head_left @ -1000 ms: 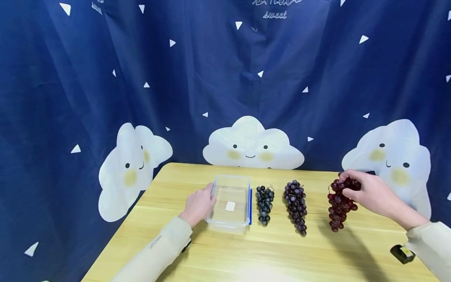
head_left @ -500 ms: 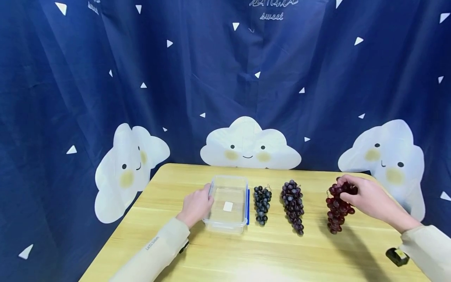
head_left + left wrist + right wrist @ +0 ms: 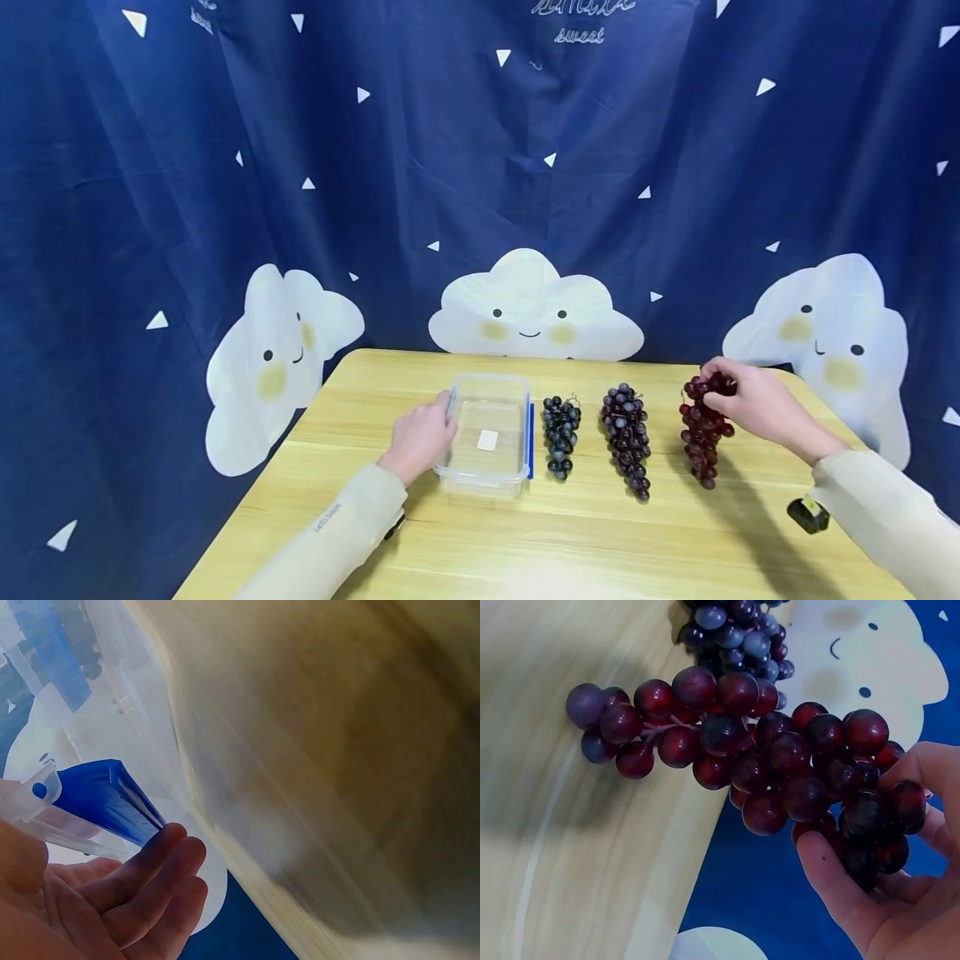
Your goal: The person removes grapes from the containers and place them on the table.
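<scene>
My right hand [image 3: 753,400] grips the top of a bunch of dark red grapes [image 3: 703,442], thumb and fingers round its upper grapes. The bunch hangs down over the right part of the table, and in the right wrist view the red grapes [image 3: 772,765] stretch out from the fingers. At the left wall of a clear plastic food container [image 3: 483,479], my left hand [image 3: 418,440] holds its side. The left wrist view shows curled fingers [image 3: 161,885] at a blue latch flap [image 3: 109,799]; the thumb is mostly hidden. The container stands without a lid, a white label on its bottom.
Right of the container lie a small bunch of blue-black grapes [image 3: 561,437] and a longer bunch of purple grapes [image 3: 626,442]. Another blue flap [image 3: 532,442] shows along the container's right side. A dark blue curtain with clouds [image 3: 536,308] hangs behind the wooden table [image 3: 570,533].
My right hand has carried the red grapes a little to the left, closer to the purple bunch. The left hand and the container have stayed in place.
</scene>
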Tool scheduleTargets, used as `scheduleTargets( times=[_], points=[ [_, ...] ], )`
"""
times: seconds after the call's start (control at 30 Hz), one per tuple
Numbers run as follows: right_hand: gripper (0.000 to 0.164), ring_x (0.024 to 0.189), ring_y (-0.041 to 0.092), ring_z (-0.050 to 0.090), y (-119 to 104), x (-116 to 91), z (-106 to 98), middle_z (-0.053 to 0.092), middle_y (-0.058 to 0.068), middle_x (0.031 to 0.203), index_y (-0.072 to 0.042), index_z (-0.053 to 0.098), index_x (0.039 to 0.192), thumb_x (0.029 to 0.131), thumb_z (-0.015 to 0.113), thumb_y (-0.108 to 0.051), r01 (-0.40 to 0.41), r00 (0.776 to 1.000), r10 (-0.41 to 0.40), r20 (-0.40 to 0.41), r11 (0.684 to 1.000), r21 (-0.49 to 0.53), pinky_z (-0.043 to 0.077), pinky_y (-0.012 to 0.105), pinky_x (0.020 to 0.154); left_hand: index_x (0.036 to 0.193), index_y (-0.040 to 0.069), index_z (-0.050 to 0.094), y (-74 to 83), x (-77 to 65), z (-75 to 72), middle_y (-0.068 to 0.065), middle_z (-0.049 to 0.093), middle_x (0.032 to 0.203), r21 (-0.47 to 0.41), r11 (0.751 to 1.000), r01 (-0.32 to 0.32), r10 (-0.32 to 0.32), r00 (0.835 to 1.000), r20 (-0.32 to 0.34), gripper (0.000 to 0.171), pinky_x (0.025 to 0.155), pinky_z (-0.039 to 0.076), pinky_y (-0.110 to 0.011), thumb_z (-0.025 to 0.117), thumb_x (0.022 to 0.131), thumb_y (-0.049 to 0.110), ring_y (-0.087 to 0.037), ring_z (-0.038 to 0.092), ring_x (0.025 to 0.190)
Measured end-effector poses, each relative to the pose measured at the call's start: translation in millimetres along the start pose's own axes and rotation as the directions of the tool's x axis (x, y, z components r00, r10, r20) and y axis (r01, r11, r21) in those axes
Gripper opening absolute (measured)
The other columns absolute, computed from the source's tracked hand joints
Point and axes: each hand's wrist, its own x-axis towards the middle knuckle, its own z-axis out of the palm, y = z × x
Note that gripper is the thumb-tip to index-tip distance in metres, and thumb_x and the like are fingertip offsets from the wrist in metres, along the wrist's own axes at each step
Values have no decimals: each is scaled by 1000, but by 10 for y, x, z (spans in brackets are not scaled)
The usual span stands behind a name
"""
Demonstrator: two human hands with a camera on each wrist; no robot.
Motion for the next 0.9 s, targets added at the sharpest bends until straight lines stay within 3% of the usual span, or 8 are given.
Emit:
scheduleTargets(
  times=[0.1,0.27,0.4,0.57,0.9],
  points=[
    [26,66,17,52,20,151,54,70,10,92,-11,64,112,89,71,-20,-10,999,10,42,1000,12,42,36,64,140,13,53,-2,-20,-25,-6,61,74,9,1000,20,-20,1000,-3,45,47,41,-37,56,97,25,-21,53,56],
    [24,75,20,57,127,263,120,69,10,91,-8,64,108,89,71,-20,-41,994,39,105,999,16,43,37,65,139,9,54,36,-49,-9,-5,60,71,-4,1000,-13,13,1000,1,45,44,39,-34,57,96,23,-19,51,52],
    [21,75,21,54,200,385,197,66,7,89,-7,64,105,89,70,-18,-52,989,47,141,998,33,42,37,66,138,9,55,29,-51,-22,-7,64,75,6,1000,-15,16,1000,-21,44,45,40,-34,58,96,24,-19,51,55],
    [20,76,22,54,329,437,323,67,9,91,-6,65,102,88,69,-19,-88,981,78,178,995,48,43,36,67,140,8,54,49,-49,31,-6,63,75,2,1000,-9,9,1000,4,46,45,40,-33,58,97,23,-18,51,54],
    [19,75,23,56,387,679,482,67,14,93,-4,66,101,86,69,-16,-123,974,101,203,988,96,44,33,65,138,9,54,13,-6,12,-6,61,73,-4,1000,-21,21,1000,-2,43,44,40,-33,57,97,23,-18,51,53]
  ],
)
